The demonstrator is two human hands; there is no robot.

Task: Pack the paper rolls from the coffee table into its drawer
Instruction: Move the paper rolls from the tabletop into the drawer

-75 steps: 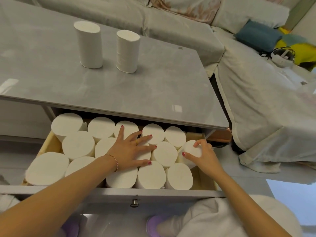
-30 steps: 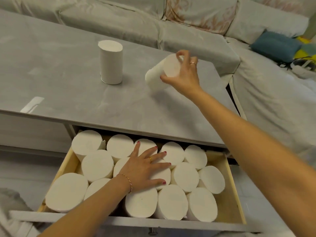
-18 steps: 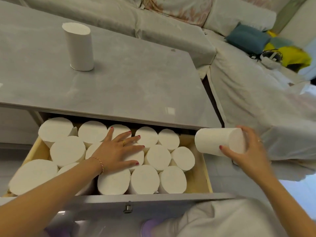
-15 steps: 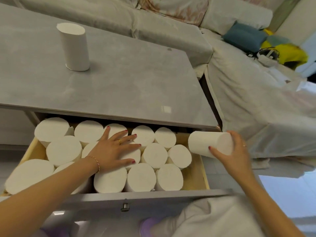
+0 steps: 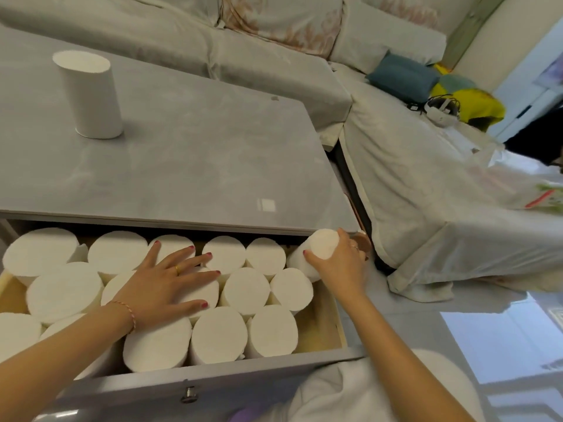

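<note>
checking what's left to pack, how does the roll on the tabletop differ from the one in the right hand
The roll on the tabletop stands upright and alone on the coffee table, untouched; the roll in the right hand is tilted, at the back right corner of the drawer beside packed rolls. The right hand grips the second; nothing holds the first. Both are plain white paper cylinders.

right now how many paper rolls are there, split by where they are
packed rolls in the drawer: 15 (a few partly under the left arm)
held roll in the right hand, at the drawer's back right corner: 1
standing roll on the coffee table: 1
total: 17
</note>
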